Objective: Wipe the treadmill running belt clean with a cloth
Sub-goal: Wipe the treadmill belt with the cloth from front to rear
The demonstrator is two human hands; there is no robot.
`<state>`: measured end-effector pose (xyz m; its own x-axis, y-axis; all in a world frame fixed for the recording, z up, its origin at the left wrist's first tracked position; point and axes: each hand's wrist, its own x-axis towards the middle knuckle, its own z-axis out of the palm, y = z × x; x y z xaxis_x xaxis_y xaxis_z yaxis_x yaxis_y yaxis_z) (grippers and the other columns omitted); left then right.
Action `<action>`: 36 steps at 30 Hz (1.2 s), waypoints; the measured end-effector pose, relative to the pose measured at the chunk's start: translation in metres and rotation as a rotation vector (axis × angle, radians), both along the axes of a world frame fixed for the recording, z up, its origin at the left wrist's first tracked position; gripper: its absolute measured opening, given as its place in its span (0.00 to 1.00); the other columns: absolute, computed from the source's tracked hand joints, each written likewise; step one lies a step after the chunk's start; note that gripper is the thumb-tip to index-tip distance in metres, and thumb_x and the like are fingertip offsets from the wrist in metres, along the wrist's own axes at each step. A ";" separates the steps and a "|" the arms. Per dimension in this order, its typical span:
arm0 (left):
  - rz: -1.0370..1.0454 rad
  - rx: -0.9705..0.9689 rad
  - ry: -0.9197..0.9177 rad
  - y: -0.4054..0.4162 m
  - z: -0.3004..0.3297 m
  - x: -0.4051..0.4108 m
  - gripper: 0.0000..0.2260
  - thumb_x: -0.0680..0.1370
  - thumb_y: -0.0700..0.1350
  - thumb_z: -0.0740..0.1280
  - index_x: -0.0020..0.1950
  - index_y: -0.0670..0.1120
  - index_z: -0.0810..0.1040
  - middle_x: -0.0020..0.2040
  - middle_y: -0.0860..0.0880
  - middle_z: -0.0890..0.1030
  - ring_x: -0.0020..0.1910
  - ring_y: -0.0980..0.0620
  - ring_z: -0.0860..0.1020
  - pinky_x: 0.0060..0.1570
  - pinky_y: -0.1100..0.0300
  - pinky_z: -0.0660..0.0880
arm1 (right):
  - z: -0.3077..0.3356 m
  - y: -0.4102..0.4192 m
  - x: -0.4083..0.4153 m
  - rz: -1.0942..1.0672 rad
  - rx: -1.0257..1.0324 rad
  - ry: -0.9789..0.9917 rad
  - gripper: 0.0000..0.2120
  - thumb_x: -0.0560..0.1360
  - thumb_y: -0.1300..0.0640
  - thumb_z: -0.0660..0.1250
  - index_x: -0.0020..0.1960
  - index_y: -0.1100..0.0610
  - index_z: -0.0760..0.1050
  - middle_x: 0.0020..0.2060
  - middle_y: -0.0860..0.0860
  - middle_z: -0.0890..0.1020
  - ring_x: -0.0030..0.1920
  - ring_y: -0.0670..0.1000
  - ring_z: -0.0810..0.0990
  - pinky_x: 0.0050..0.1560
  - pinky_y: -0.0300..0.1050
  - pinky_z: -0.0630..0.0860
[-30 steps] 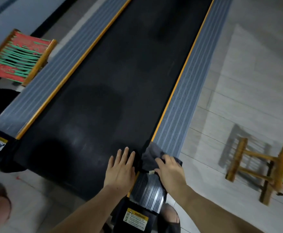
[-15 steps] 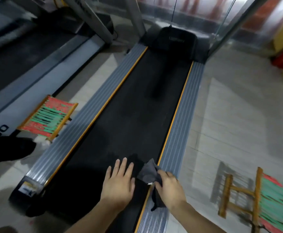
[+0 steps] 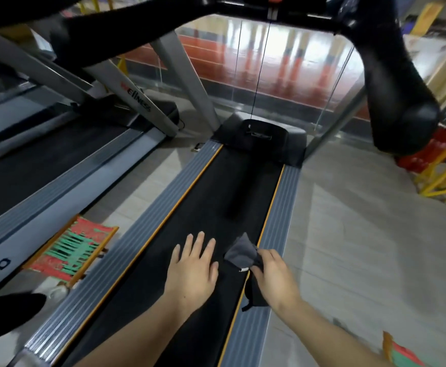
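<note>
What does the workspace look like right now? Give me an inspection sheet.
Surface: black running belt between grey side rails with orange edging; no debris seen.
Job's things: grey cloth bunched at the belt's right edge.
Clutter: woven stool on the floor left of the treadmill.
Grippers: left hand flat and open over the belt; right hand gripping the cloth.
Cables: thin cord hanging from the console toward the motor cover.
Surroundings: second treadmill to the left; glass wall ahead; yellow frame to the right.
</note>
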<state>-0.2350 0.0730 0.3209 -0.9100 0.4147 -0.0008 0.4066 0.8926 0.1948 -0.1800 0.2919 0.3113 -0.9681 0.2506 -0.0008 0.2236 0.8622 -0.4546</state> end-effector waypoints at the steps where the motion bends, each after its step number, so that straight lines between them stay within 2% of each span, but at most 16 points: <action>1: 0.002 0.002 0.008 0.008 0.003 -0.003 0.30 0.81 0.59 0.43 0.82 0.54 0.56 0.83 0.49 0.54 0.82 0.45 0.52 0.79 0.43 0.55 | 0.007 0.010 -0.007 0.002 0.000 0.001 0.15 0.81 0.49 0.65 0.66 0.50 0.72 0.59 0.46 0.75 0.60 0.52 0.77 0.57 0.45 0.75; 6: 0.075 0.008 -0.004 0.052 0.039 -0.021 0.26 0.84 0.58 0.51 0.82 0.54 0.56 0.83 0.48 0.55 0.83 0.45 0.51 0.79 0.43 0.55 | 0.044 0.059 -0.039 0.033 -0.014 0.013 0.15 0.81 0.51 0.66 0.66 0.50 0.72 0.60 0.46 0.76 0.61 0.52 0.77 0.59 0.46 0.74; 11: 0.111 -0.008 -0.019 0.085 0.084 -0.040 0.27 0.85 0.58 0.49 0.83 0.54 0.51 0.84 0.49 0.51 0.83 0.46 0.46 0.80 0.44 0.49 | 0.083 0.090 -0.064 0.049 -0.053 0.031 0.16 0.81 0.51 0.65 0.68 0.51 0.71 0.61 0.46 0.75 0.63 0.52 0.75 0.61 0.48 0.75; 22: 0.101 -0.023 0.011 0.126 0.127 -0.118 0.27 0.85 0.58 0.49 0.83 0.54 0.51 0.84 0.49 0.51 0.83 0.45 0.48 0.79 0.43 0.51 | 0.115 0.119 -0.125 0.052 -0.036 0.046 0.15 0.81 0.52 0.65 0.67 0.51 0.71 0.61 0.46 0.74 0.64 0.51 0.72 0.59 0.47 0.76; 28: 0.066 -0.043 0.017 0.136 0.117 -0.199 0.27 0.85 0.58 0.49 0.83 0.54 0.51 0.84 0.49 0.51 0.83 0.46 0.48 0.79 0.45 0.50 | 0.109 0.126 -0.198 0.020 -0.027 0.099 0.14 0.81 0.53 0.64 0.66 0.50 0.70 0.61 0.44 0.73 0.64 0.49 0.72 0.60 0.44 0.75; 33: -0.006 -0.047 0.084 0.153 0.070 -0.323 0.29 0.82 0.60 0.45 0.82 0.53 0.57 0.83 0.47 0.57 0.82 0.44 0.55 0.77 0.43 0.56 | 0.067 0.144 -0.293 -0.067 -0.019 0.165 0.15 0.81 0.53 0.64 0.68 0.49 0.69 0.61 0.44 0.74 0.64 0.49 0.72 0.61 0.43 0.74; 36: -0.040 -0.060 0.053 0.176 0.027 -0.392 0.27 0.84 0.59 0.47 0.83 0.55 0.50 0.84 0.49 0.51 0.83 0.46 0.48 0.79 0.45 0.50 | 0.022 0.161 -0.353 -0.140 -0.027 0.178 0.16 0.81 0.53 0.65 0.68 0.50 0.70 0.60 0.44 0.75 0.63 0.49 0.73 0.60 0.45 0.76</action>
